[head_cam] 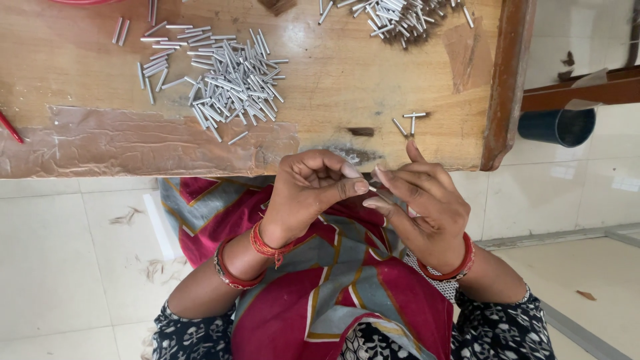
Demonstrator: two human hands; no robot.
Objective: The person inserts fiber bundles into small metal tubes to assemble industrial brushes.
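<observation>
My left hand (308, 193) and my right hand (420, 200) meet just below the near edge of the wooden table (347, 87), over my lap. Between their fingertips they pinch one small silver metal tube (371, 189), mostly hidden by the fingers. A big heap of the same silver tubes (227, 80) lies on the table up and to the left of my hands. Another pile of tubes (397, 17) sits at the far edge. Three loose tubes (408, 122) rest on the table just above my right hand.
Clear tape (133, 143) covers the table's near left edge. A red object (10, 127) pokes in at the left border. A dark blue cup-like container (557, 125) hangs under a wooden bar at the right. Pale tiled floor (60, 267) shows below.
</observation>
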